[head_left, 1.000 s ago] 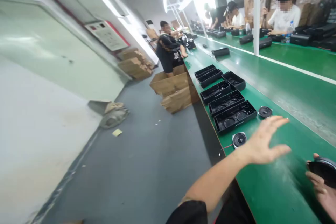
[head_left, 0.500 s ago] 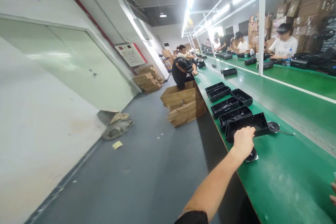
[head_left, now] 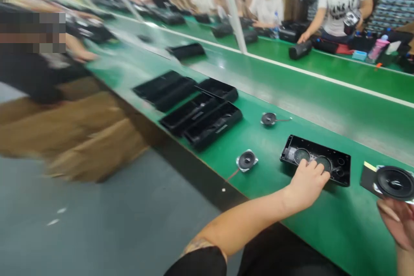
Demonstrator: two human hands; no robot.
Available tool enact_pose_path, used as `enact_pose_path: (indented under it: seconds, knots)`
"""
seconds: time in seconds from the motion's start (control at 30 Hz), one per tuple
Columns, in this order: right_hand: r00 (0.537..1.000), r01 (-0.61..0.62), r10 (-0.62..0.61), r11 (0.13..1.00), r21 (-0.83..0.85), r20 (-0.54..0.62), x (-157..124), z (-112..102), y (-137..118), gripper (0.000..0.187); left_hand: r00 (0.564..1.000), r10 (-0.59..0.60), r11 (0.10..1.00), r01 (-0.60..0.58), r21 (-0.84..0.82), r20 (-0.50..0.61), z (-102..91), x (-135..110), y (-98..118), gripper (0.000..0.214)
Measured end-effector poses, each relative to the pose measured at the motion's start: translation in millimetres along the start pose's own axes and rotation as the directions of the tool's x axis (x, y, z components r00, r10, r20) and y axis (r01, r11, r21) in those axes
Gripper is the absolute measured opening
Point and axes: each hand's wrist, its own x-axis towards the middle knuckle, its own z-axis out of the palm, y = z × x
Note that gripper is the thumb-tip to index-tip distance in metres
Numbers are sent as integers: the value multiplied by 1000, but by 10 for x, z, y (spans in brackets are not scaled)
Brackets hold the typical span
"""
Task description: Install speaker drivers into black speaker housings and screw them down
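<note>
My left hand point(head_left: 308, 181) grips the near edge of an open black speaker housing point(head_left: 343, 172). Two round mesh grilles show inside it. At the right edge, my right hand point(head_left: 396, 220) holds up a round black speaker driver point(head_left: 395, 182), its fingers beneath the rim. A flat black piece with a yellow strip point(head_left: 368, 174) shows beside this driver. Left of the housing, a loose driver point(head_left: 246, 161) lies near the table edge with its wire trailing. Another small driver point(head_left: 268, 119) lies farther back, its wire pointing right.
Several open black housings point(head_left: 213, 125) sit in a group on the green table point(head_left: 258, 198). Brown cardboard boxes point(head_left: 87, 138) stand on the floor at left. A co-worker point(head_left: 344, 8) across the table touches a black unit point(head_left: 300, 50). A white post point(head_left: 233, 13) rises mid-table.
My view has swung right. My left hand has carried the housing right, away from the group and the two loose drivers. My right hand has come further into view with a driver.
</note>
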Motion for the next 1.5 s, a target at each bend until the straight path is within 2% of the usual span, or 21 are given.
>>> enact_pose_path:
  seconds: [0.1, 0.17, 0.23, 0.3, 0.4, 0.47, 0.53, 0.6, 0.67, 0.73, 0.8, 0.87, 0.9, 0.97, 1.03, 1.13, 1.2, 1.27, 1.37, 1.43, 1.5]
  knots:
    - [997, 80, -81, 996, -48, -4, -129, 249, -123, 39, 996, 89, 994, -88, -70, 13, 158, 208, 197, 18]
    - [996, 84, -86, 994, -70, -24, -128, 331, -139, 39, 992, 127, 987, -126, -101, -3, 113, 272, 228, 28]
    - [998, 64, -66, 994, -91, -20, -83, 351, -135, 40, 989, 139, 982, -144, -122, -46, -36, 280, 102, 41]
    - [998, 69, -69, 992, -110, 0, -14, 349, -135, 40, 992, 78, 988, -91, -128, -104, -233, 254, -228, 44]
    - [996, 91, -90, 990, -107, 8, 86, 379, -165, 40, 965, -196, 977, 177, -117, -172, -448, 222, -1056, 50]
    - [996, 83, -84, 993, -89, -6, 139, 435, -193, 43, 921, -348, 936, 331, -121, -176, -465, 242, -1672, 59]
    - [997, 73, -74, 994, -78, -8, 178, 505, -213, 43, 906, -401, 912, 380, -152, -140, -402, 284, -2178, 57]
    - [997, 81, -82, 994, -74, 3, 202, 565, -221, 44, 906, -409, 901, 381, -206, -111, -326, 317, -2486, 51]
    - [996, 91, -90, 993, -75, 12, 207, 598, -225, 46, 897, -426, 884, 383, -268, -122, -302, 306, -2576, 46]
    - [995, 94, -93, 993, -71, 19, 189, 606, -239, 45, 862, -476, 851, 402, -337, -175, -358, 221, -2478, 46]
    - [994, 105, -103, 992, -71, 23, 147, 599, -273, 41, 816, -532, 808, 410, -424, -225, -476, 54, -2250, 51]
    - [992, 127, -126, 988, -86, 12, 84, 581, -326, 42, 810, -550, 752, 376, -542, -202, -601, -169, -1963, 58]
    - [990, 140, -141, 984, -108, 5, 48, 565, -356, 45, 826, -543, 700, 343, -626, -153, -644, -280, -1813, 60]
    - [986, 166, -167, 968, -187, 14, -35, 510, -410, 50, 892, -438, 426, 319, -847, 116, -656, -451, -1503, 57]
    - [985, 170, -157, 939, -298, 66, -138, 428, -444, 53, 922, -248, 333, 369, -868, 297, -554, -515, -1168, 54]
    - [987, 144, -99, 888, -437, 123, -311, 295, -443, 59, 884, -57, 502, 428, -751, 465, -245, -415, -688, 52]
    - [991, 126, -84, 870, -476, 108, -412, 230, -413, 57, 869, -81, 611, 430, -665, 488, -29, -288, -465, 46]
    - [993, 114, -90, 865, -488, 72, -486, 190, -372, 53, 875, -199, 702, 441, -560, 440, 115, -178, -336, 42]
    - [993, 107, -116, 848, -519, 16, -550, 155, -317, 48, 877, -374, 811, 466, -352, 301, 157, -116, -245, 44]
    - [992, 100, -128, 827, -553, -12, -568, 139, -297, 49, 887, -409, 851, 456, -262, 214, 119, -160, -225, 45]
    - [991, 90, -131, 809, -581, -28, -569, 139, -296, 49, 929, -348, 904, 369, -215, 129, 90, -264, -236, 44]
